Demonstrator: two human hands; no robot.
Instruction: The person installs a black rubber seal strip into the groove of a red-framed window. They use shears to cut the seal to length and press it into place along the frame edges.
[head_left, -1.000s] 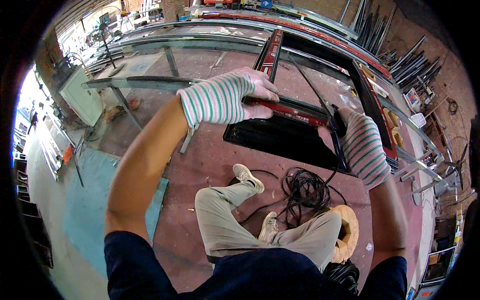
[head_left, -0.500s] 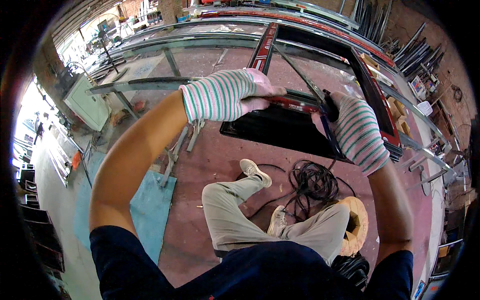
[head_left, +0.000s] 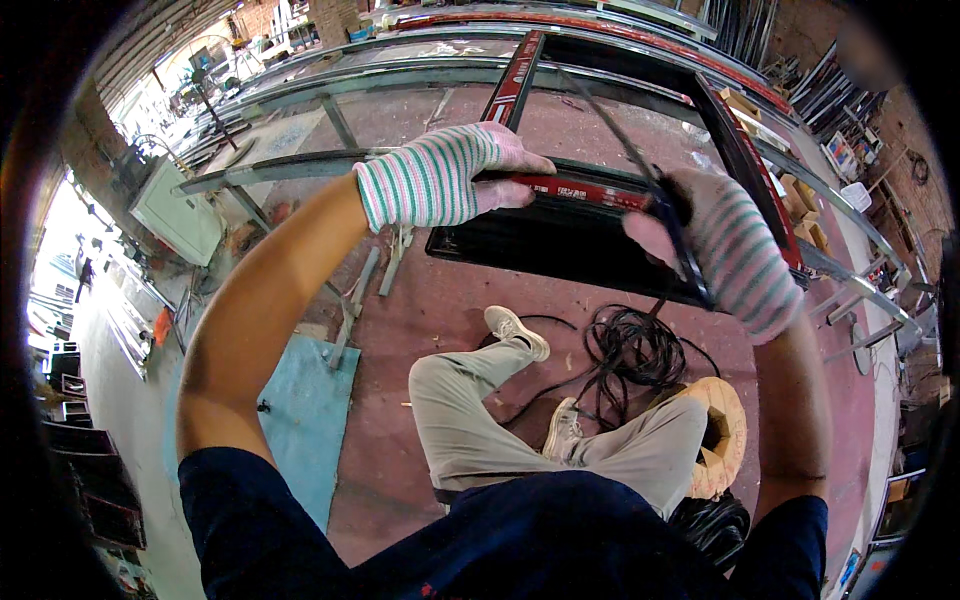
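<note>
A black window frame (head_left: 522, 80) with red printed film lies on metal rails in front of me. My left hand (head_left: 450, 175), in a striped knit glove, pinches the crossbar (head_left: 585, 190) of that frame, fingers on top and thumb below. My right hand (head_left: 725, 245), gloved alike, is closed round a long, thin dark tool (head_left: 615, 125) whose narrow end points up and left over the frame's opening. Its other end (head_left: 690, 265) sticks out below my hand. Motion blurs this hand, and the tool's exact kind is unclear.
Grey metal rails (head_left: 270, 170) carry the frame. Below, a loose coil of black cord (head_left: 630, 350) lies on the red floor near my shoes, beside a round wooden-coloured spool (head_left: 735, 440). A blue sheet (head_left: 310, 420) is at left, and a pale cabinet (head_left: 178, 210) stands beyond it.
My right hand has moved slightly right and down along with the tool. My left hand has shifted slightly left, still on the crossbar. The whole view has tilted a little.
</note>
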